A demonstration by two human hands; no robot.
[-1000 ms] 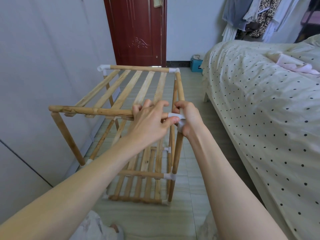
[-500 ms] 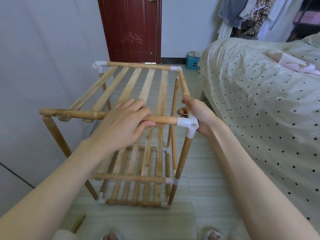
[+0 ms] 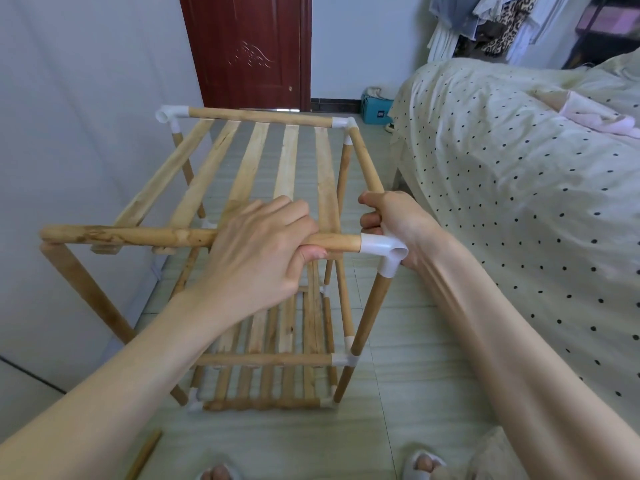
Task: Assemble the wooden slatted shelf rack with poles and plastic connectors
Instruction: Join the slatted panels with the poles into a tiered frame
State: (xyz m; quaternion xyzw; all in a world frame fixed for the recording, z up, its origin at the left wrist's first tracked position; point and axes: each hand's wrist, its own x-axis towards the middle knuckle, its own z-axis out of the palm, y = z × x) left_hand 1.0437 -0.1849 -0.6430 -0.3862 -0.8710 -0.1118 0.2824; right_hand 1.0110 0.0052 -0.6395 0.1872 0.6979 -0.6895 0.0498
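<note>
Currently, wooden slatted rack (image 3: 263,168) upright on floor, left hand (image 3: 258,252) curled round front pole (image 3: 138,237), right hand (image 3: 398,220) gripping side pole (image 3: 365,157) behind white corner connector (image 3: 384,249).

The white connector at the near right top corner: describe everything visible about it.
The white connector is a glossy plastic three-way elbow. The front pole enters its left socket, a leg its downward socket; the near-facing socket gapes empty. The right hand, gripping the side pole, hides its far side. The left hand grips the front pole beside it.
</note>
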